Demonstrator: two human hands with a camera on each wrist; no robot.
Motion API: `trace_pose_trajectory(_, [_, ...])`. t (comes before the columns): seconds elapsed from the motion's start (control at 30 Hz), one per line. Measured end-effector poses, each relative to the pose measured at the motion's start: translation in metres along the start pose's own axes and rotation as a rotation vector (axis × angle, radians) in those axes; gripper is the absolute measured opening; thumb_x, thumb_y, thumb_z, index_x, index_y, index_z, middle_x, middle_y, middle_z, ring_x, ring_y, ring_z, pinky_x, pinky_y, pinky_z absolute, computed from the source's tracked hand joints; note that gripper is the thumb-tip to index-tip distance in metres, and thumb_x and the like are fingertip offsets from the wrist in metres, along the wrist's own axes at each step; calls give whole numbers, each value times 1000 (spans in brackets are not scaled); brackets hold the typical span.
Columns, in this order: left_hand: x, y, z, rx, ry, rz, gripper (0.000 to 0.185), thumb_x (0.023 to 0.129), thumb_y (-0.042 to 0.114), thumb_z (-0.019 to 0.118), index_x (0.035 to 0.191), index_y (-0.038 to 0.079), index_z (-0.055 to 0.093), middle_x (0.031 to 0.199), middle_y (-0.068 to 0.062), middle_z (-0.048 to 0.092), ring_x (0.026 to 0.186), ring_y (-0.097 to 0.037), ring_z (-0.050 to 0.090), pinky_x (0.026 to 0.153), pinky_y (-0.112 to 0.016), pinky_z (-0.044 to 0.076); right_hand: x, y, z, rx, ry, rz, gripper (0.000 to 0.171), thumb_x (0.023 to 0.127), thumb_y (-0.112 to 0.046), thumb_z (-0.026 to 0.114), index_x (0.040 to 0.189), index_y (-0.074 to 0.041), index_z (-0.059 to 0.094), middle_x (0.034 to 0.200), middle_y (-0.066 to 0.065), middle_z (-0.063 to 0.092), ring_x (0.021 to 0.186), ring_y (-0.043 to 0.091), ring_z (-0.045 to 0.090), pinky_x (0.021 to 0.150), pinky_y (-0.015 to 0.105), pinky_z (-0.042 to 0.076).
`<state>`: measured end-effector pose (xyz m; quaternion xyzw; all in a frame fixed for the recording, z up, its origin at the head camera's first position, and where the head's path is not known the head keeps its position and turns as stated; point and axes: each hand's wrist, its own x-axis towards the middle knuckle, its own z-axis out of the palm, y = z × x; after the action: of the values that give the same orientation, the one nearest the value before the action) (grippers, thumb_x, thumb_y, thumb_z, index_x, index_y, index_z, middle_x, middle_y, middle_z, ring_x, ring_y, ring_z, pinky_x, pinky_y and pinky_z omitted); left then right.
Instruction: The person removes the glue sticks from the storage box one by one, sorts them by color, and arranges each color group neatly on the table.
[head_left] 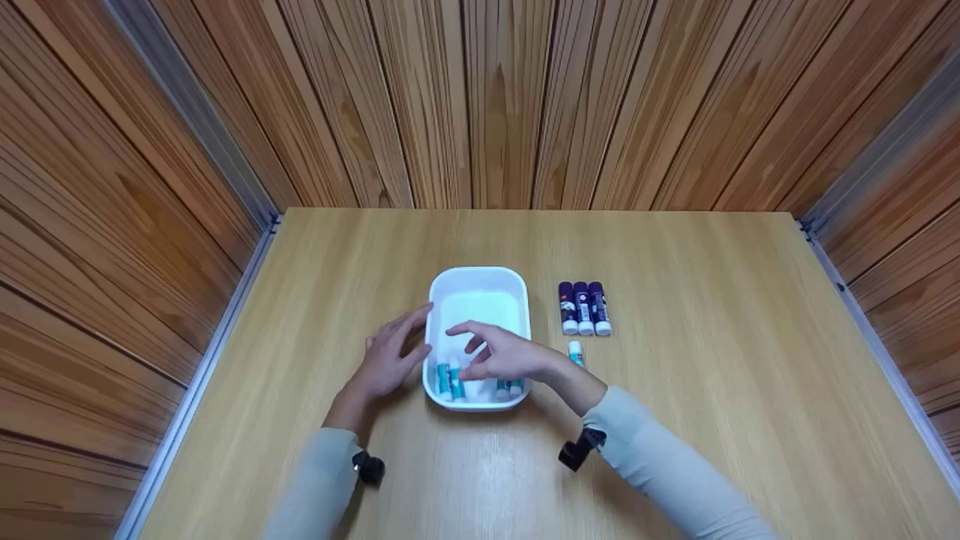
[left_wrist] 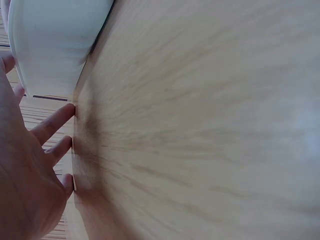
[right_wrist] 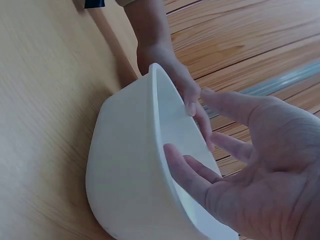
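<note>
A white plastic tub stands on the table, with several teal-and-white glue sticks lying at its near end. At the tub's left side is my left hand, its thumb and index finger touching the rim. Other fingertips of that hand rest on the table in the left wrist view. My right hand hovers over the tub with fingers spread and loosely bent. Nothing is between those fingers; the right wrist view shows this hand from the palm side. It partly hides the glue sticks below.
Three purple glue sticks with white ends lie side by side to the right of the tub. One teal glue stick lies just nearer, partly covered by my right forearm. Wood-panelled walls enclose the table at the back and sides.
</note>
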<state>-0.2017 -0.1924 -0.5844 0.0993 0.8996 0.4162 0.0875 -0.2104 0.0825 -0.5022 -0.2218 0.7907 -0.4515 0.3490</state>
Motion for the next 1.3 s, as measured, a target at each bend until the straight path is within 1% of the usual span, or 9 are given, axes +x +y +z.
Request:
trace_pose_trajectory(0.2, [0,1,-1,7,1,-3,75,111,51,66,176,50,29,184,5,41,175,-36,28,137,-72,13,7,3,4,-6,-12,24,71,109,-22,76,172,-21,45,154,22,61,135,35,68,115,52,57])
trace_pose_trajectory(0.47, [0,1,-1,8,-7,4,73,112,51,64,176,49,29,184,4,41,175,-37,27,137,-73,12,14,8,11,-26,-31,72,71,107,-28,78,171,-25,47,153,19,63,136,33,67,116,53,57])
trace_pose_trajectory(0.57, [-1,1,-2,3,-9,3,72,112,50,64,176,50,30,184,5,40,176,-37,26,138,-73,11,15,9,11,-18,-31,97,72,107,-27,79,171,-26,46,153,19,63,132,31,68,112,49,58])
trace_pose_trajectory(0.67, [-1,1,-2,1,-10,2,72,112,50,64,176,50,30,185,7,39,176,-36,26,138,-73,10,17,10,12,-12,-36,117,72,107,-26,79,171,-26,47,150,17,64,125,27,70,105,43,59])
trace_pose_trajectory(0.8, [1,1,-2,1,-9,11,72,112,49,64,176,49,30,185,5,40,176,-37,27,137,-74,11,19,11,14,2,-29,136,70,106,-24,80,169,-25,49,142,13,65,114,22,71,94,33,56])
trace_pose_trajectory(0.9, [1,1,-2,-1,-4,19,72,112,48,64,176,48,31,184,4,42,175,-37,28,135,-73,14,19,11,15,18,-24,146,68,106,-23,80,168,-22,51,135,10,65,108,20,70,88,30,54])
trace_pose_trajectory(0.97, [1,1,-2,0,0,23,72,112,47,65,176,47,32,183,3,44,174,-37,30,134,-72,16,19,12,15,28,-25,147,66,106,-22,81,166,-19,54,131,9,65,106,20,69,86,28,54])
trace_pose_trajectory(1.1, [1,0,0,-1,4,21,72,113,46,64,176,47,31,184,3,43,174,-38,30,133,-72,15,19,13,16,37,-32,148,61,106,-21,80,162,-15,59,126,8,65,104,18,67,84,27,53])
trace_pose_trajectory(1.3, [1,-1,1,-2,0,25,73,112,47,64,177,45,31,184,2,42,174,-38,29,133,-73,14,18,15,16,48,-50,144,56,106,-20,80,158,-19,60,124,7,65,103,20,67,84,29,54])
